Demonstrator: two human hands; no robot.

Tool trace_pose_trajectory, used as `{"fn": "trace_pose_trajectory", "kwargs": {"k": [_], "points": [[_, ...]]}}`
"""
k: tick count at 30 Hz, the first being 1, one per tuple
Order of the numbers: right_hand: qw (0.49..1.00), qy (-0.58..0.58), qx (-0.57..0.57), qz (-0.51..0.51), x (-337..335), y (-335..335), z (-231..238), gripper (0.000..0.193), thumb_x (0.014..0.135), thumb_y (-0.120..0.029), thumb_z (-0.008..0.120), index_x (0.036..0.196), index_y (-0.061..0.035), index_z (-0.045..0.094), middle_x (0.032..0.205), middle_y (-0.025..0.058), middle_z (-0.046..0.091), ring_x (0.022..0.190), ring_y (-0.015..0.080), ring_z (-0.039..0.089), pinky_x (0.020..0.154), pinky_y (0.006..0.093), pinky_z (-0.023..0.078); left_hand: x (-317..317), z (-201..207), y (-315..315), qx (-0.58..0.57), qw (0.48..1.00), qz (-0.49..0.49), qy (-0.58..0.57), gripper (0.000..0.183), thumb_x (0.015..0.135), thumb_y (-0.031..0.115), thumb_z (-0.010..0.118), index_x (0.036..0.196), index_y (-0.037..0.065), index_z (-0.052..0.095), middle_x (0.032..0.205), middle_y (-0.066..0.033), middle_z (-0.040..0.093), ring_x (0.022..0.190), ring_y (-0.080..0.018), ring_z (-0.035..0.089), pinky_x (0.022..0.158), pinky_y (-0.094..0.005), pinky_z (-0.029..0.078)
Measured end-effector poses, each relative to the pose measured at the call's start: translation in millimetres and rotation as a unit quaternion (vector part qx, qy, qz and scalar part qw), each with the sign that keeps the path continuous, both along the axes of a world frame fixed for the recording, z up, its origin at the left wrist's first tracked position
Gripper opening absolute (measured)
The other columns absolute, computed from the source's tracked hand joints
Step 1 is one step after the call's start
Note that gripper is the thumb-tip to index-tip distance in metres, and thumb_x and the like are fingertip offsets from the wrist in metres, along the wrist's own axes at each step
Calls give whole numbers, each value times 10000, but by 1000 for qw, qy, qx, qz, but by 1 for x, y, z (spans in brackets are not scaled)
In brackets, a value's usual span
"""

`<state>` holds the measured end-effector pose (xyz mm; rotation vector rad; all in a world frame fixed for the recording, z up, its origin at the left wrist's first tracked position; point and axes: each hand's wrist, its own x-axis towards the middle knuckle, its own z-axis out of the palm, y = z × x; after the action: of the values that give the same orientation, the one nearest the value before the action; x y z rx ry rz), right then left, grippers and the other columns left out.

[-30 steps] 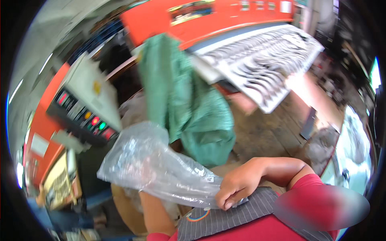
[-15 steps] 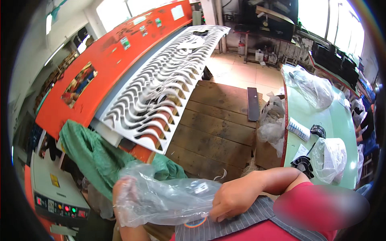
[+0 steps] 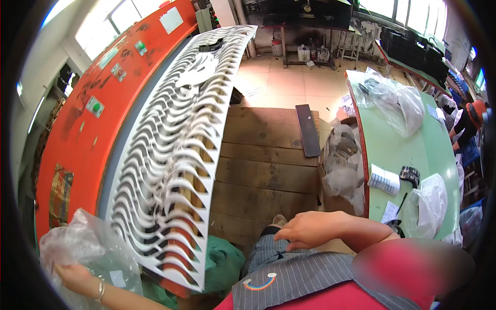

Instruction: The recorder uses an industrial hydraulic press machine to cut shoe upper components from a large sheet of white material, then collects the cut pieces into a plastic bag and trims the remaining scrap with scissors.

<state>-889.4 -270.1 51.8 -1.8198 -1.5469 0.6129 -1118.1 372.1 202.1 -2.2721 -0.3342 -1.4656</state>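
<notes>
At lower left, the clear plastic bag [image 3: 116, 256] hangs about the left hand [image 3: 80, 279], not yet put down; its film blurs those fingers, so I cannot tell if they pinch. The right hand [image 3: 312, 229], lower centre, is empty, fingers loosely extended; the white sheet [image 3: 217, 150] already has curved openings.

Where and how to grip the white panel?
The panel: probably by its solid right border, coming from the right with the right hand. That edge faces the boards; the cut-through middle may flex, and the bag overlaps the near left corner.
</notes>
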Motion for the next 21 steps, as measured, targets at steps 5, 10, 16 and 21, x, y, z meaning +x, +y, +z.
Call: {"fn": "trace_pose_trajectory", "kwargs": {"k": [5,10,16,21], "points": [[974,-77,-202,-64,99,31,48,382,887,-364,561,1111,-58,518,970,145,624,947,338,601,829,437,462,240,49,-117,-255,963,-19,78,273,902,160,546,1086,-41,573,975,-114,651,703,-259,578,666,-378,479],[978,-12,-188,-94,156,43,109,471,891,-411,542,1203,-61,499,1042,181,619,997,354,589,862,440,456,329,38,-127,-656,708,-251,75,132,901,148,543,978,45,572,751,11,529,576,-70,449,511,-220,364],[959,1,-249,-133,225,61,130,574,884,-466,542,1270,-46,472,1126,218,594,1063,386,558,893,453,444,365,8,-140,-735,606,-250,174,115,882,139,583,966,61,585,702,78,487,538,-6,385,454,-170,305],[973,-74,-183,-120,309,85,132,588,872,-470,565,1271,-48,478,1111,183,609,1035,362,578,876,429,455,381,-6,-134,-767,584,-232,133,175,918,213,566,970,47,588,642,66,446,490,-18,352,431,-184,280]]}}
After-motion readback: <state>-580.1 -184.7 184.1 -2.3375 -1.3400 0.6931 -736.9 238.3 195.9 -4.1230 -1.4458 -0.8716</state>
